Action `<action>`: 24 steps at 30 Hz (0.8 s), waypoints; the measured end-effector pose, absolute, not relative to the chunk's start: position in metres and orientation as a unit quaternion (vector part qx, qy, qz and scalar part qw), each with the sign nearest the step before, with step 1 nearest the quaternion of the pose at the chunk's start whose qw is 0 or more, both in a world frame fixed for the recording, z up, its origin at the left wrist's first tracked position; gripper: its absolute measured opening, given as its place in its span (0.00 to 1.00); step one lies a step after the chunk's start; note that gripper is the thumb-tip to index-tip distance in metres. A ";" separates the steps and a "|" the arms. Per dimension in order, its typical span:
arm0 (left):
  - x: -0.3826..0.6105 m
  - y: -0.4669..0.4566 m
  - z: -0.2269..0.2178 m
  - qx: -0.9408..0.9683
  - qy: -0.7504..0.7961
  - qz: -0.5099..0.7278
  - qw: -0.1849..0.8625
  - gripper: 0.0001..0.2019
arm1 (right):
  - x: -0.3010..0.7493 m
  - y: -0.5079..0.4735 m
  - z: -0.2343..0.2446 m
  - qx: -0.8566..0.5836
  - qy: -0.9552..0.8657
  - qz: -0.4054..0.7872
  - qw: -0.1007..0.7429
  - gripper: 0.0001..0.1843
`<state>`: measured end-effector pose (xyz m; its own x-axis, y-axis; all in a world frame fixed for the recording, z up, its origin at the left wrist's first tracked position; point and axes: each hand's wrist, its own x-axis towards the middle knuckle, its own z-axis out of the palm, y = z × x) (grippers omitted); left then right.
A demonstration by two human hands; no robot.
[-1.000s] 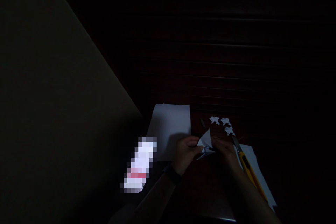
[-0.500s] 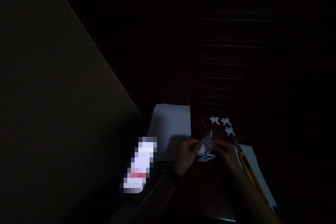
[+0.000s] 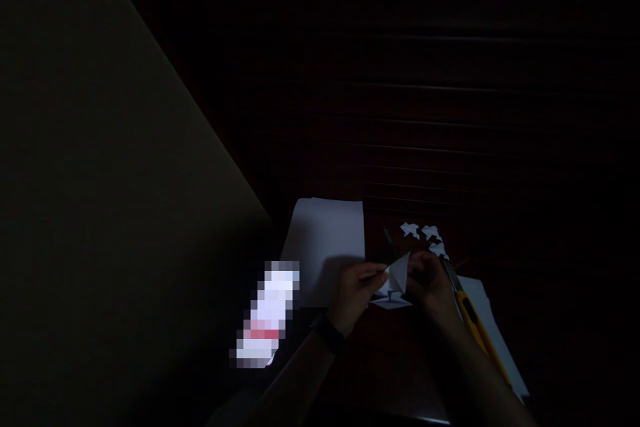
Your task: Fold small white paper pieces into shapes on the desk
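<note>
A white folded paper [image 3: 399, 273], with a raised triangular flap and a flat pointed part below, is held above the dark table. My left hand [image 3: 356, 287], a dark band on its wrist, pinches its left side between thumb and fingers. At the flap's right edge is my right hand [image 3: 431, 283], with curled fingers against the paper; their tips are dim and partly hidden. Several small folded paper figures [image 3: 410, 230] lie beyond the hands. Behind the folded paper rests a thin dark pen-like tool [image 3: 388, 236].
White paper sheets [image 3: 327, 230] lie to the left, and more sheets [image 3: 505, 340] lie at right. Across those right sheets rests a yellow utility knife [image 3: 477, 327], blade pointing away. A lit, pixelated phone-like screen [image 3: 267, 313] is at left, near a pale wall [image 3: 100, 180].
The triangular flap has tilted and spread to the right. My right hand has shifted slightly up and right, its fingers more curled. My left hand keeps its pinch almost in place.
</note>
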<state>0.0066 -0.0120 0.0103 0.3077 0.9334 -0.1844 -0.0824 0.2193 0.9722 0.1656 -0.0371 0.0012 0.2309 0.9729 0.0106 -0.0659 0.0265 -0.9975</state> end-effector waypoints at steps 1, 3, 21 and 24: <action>0.007 -0.012 0.010 0.486 0.437 0.392 0.648 0.15 | 0.165 -0.037 0.001 -0.527 -0.418 0.459 0.580 0.24; 0.007 -0.012 0.010 0.488 0.438 0.389 0.647 0.14 | 0.164 -0.037 0.001 -0.528 -0.422 0.474 0.564 0.27; 0.007 -0.011 0.004 0.487 0.436 0.399 0.643 0.14 | 0.162 -0.040 0.001 -0.557 -0.446 0.504 0.486 0.16; 0.005 -0.013 0.009 0.501 0.430 0.402 0.634 0.12 | 0.164 -0.039 0.000 -0.560 -0.444 0.497 0.493 0.16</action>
<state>0.0054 -0.0127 0.0091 0.3064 0.9413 -0.1418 -0.0785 0.1734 0.9817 0.1644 -0.0386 0.0005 0.1130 0.9865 -0.1186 0.0073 -0.1201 -0.9927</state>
